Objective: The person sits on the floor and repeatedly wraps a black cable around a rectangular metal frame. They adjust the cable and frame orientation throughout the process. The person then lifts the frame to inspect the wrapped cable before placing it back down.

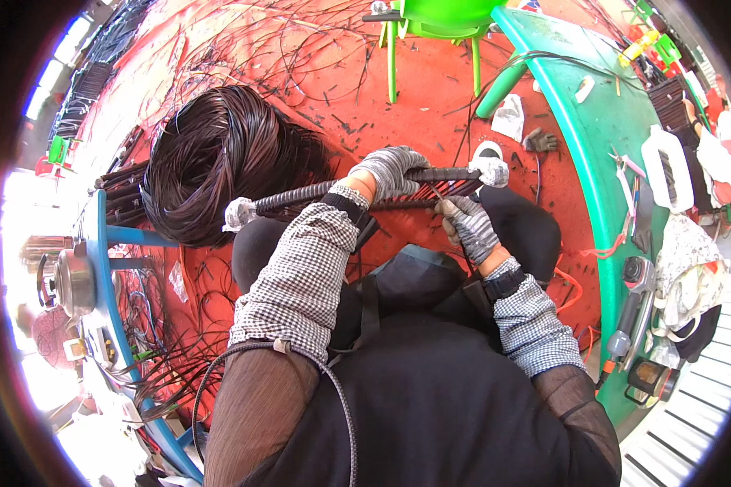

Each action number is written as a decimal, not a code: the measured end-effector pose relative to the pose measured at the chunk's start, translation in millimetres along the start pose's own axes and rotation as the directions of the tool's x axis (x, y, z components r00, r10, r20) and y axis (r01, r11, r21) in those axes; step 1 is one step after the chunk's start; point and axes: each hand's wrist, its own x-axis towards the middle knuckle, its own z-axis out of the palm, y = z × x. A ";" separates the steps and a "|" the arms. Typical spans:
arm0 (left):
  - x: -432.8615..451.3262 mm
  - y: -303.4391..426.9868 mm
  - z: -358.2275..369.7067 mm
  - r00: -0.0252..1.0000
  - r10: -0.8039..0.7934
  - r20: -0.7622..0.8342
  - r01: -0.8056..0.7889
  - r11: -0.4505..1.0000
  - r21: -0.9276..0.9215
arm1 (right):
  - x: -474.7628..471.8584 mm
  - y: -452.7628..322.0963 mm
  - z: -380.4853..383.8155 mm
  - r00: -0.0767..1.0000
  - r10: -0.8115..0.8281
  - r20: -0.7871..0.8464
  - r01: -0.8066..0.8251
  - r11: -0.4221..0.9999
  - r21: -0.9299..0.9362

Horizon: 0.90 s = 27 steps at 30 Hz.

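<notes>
Across my knees lies a frame whose long bar (pixel 298 196) is wrapped in dark strip, with crinkled clear wrapping (pixel 490 171) at its ends. My left hand (pixel 391 172), in a grey striped glove, is closed over the bar right of its middle. My right hand (pixel 469 228), gloved alike, pinches a thin dark strip (pixel 437 191) just below the bar, near its right end. A second wrapped bar (pixel 402 206) runs below the first, partly hidden by my left forearm. A large coil of dark brown strips (pixel 231 158) rests on the red floor beyond my left knee.
At right, a green table (pixel 585 152) holds scissors (pixel 622 164), a cut white jug (pixel 667 167), a cordless power tool (pixel 627 310) and a cloth bag (pixel 685 268). A blue table (pixel 106 274) with a metal pot (pixel 76 281) stands left. Ahead are a green chair (pixel 444 27) and a loose glove (pixel 540 140).
</notes>
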 end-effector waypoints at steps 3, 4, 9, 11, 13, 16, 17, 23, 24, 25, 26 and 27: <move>2.3 -4.5 2.0 0.999 0.042 -0.034 -0.040 0.998 0.039 | 0.4 6.6 -1.0 0.999 -0.043 0.009 0.044 0.993 -0.108; 3.2 -6.2 3.2 0.997 0.057 -0.053 -0.054 0.997 0.048 | 1.3 9.2 -1.2 0.995 -0.095 0.010 0.096 0.981 -0.169; 3.3 -9.3 5.7 0.987 0.127 -0.098 -0.126 0.992 0.018 | 7.7 22.7 1.4 0.993 -0.119 -0.009 0.116 0.980 -0.159; -2.9 -4.7 5.9 0.954 0.202 -0.220 -0.207 0.978 0.000 | 8.1 25.8 1.6 0.998 -0.069 -0.017 0.065 0.985 -0.163; -11.0 2.2 4.4 0.962 0.184 -0.203 -0.191 0.982 -0.012 | 6.7 27.5 1.8 0.998 -0.050 -0.039 0.042 0.979 -0.201; -18.2 11.6 -1.3 0.989 0.116 -0.094 -0.120 0.992 -0.036 | 3.5 27.9 2.7 0.999 0.022 -0.035 -0.028 0.985 -0.170; -19.2 13.6 -2.7 0.991 0.112 -0.067 -0.115 0.992 -0.052 | 3.0 27.9 3.5 0.999 0.024 -0.026 -0.028 0.986 -0.162; -12.9 10.4 1.0 0.984 0.134 -0.115 -0.138 0.990 -0.032 | -0.6 24.0 11.7 1.000 -0.015 -0.023 0.009 0.973 -0.231; -11.1 8.7 1.9 0.986 0.127 -0.106 -0.130 0.991 -0.019 | -2.5 21.7 13.9 0.999 -0.049 -0.005 0.047 0.974 -0.223; -10.3 7.7 2.5 0.990 0.110 -0.093 -0.111 0.994 -0.008 | -5.2 18.4 16.1 0.998 -0.059 -0.003 0.056 0.973 -0.226; -10.3 7.4 3.0 0.986 0.132 -0.104 -0.134 0.991 -0.016 | -8.8 14.3 18.6 0.998 -0.062 -0.017 0.056 0.972 -0.228; -10.7 7.8 2.9 0.984 0.144 -0.109 -0.147 0.989 -0.025 | -11.4 8.2 20.9 0.991 -0.130 0.009 0.128 0.951 -0.283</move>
